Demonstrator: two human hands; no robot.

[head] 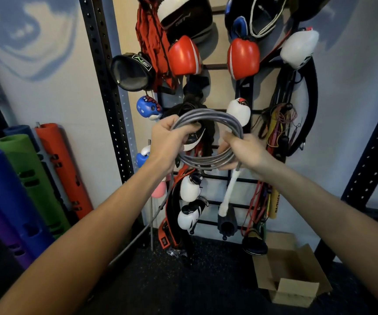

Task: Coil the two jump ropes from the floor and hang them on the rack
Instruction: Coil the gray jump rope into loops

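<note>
A grey jump rope (208, 114) is wound into a round coil of several loops, held up in front of the black wall rack (215, 178). My left hand (170, 139) grips the coil's left side. My right hand (244, 151) grips its lower right side. A white handle (230, 192) hangs straight down from under my right hand. A thin grey strand (160, 205) trails down to the left below my left hand. I see no second jump rope that I can tell apart among the gear on the rack.
The rack is crowded with red and white boxing gloves (184, 55), helmets, straps and bands. A perforated black steel upright (106, 87) stands left of it. Rolled foam mats (54, 164) lean at the left. An open cardboard box (290, 276) sits on the dark floor at right.
</note>
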